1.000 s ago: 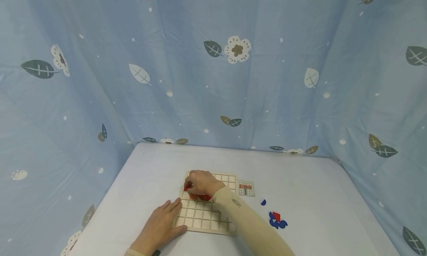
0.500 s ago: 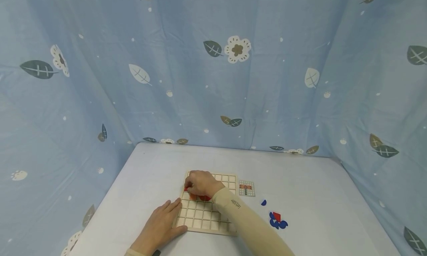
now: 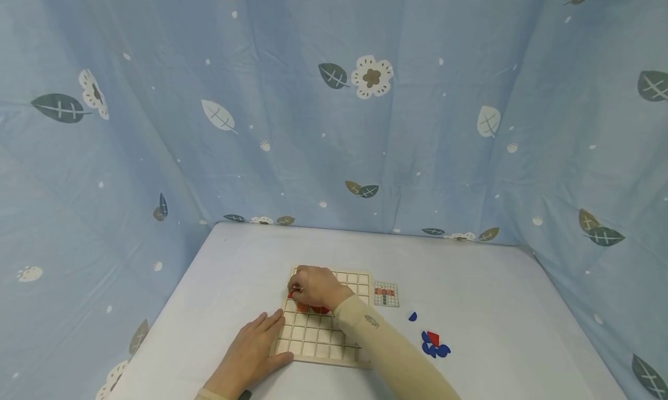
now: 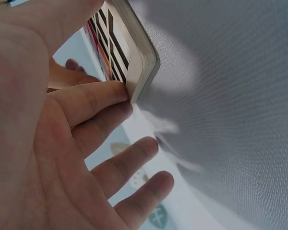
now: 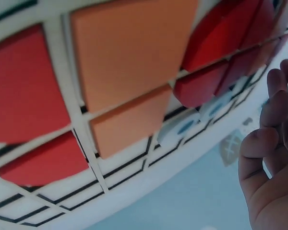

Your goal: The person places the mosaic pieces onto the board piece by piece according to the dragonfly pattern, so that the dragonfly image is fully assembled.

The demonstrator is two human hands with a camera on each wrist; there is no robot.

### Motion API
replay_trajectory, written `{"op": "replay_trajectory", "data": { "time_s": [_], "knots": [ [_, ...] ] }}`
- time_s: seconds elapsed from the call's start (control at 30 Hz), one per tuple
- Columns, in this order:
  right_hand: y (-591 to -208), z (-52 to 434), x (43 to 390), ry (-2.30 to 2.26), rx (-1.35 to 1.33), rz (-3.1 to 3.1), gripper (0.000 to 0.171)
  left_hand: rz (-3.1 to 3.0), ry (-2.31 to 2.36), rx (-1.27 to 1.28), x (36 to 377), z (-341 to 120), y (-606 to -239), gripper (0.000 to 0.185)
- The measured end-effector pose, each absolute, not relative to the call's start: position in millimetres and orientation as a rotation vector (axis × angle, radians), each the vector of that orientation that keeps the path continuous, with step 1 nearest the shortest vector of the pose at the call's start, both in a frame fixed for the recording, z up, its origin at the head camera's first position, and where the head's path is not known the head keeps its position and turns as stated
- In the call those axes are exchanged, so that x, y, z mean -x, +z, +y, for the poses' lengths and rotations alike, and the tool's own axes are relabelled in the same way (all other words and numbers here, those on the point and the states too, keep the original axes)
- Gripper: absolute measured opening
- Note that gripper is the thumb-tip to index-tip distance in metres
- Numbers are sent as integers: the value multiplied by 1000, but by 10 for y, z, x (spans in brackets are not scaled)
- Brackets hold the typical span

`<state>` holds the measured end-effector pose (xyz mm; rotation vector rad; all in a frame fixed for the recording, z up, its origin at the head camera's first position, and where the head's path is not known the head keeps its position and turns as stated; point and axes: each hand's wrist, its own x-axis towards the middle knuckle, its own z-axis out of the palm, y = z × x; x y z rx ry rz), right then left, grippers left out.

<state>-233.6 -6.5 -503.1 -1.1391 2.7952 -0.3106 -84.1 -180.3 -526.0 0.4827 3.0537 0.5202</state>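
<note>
A wooden grid board (image 3: 318, 339) lies on the white table. My right hand (image 3: 313, 286) is curled over its far left part, fingertips pinching a red piece (image 3: 291, 294). Beside that piece, orange and red pieces (image 3: 304, 308) sit in the cells, partly hidden under the hand. The right wrist view shows an orange piece (image 5: 129, 52) and red pieces (image 5: 24, 100) set in the grid. My left hand (image 3: 250, 351) lies flat on the table, its fingers against the board's left edge (image 4: 141, 57) and its thumb at the near corner.
A small pattern card (image 3: 385, 294) lies right of the board. Further right are a lone blue piece (image 3: 412, 316) and a cluster of blue and red pieces (image 3: 433, 343). Blue leaf-print cloth hangs around the table on three sides.
The right forearm has shifted very slightly. Both hands stay where they were on the board and table.
</note>
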Motion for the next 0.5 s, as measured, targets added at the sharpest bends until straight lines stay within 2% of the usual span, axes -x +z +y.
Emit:
{"op": "replay_trajectory", "data": {
  "time_s": [0.27,0.5],
  "knots": [
    [-4791,73,2191,-467,1268,2855,22,3061,528,-494,843,-1825,-5269,80],
    [-4594,381,1944,-540,1418,2947,22,3085,522,-512,838,-1826,-5284,80]
  ]
}}
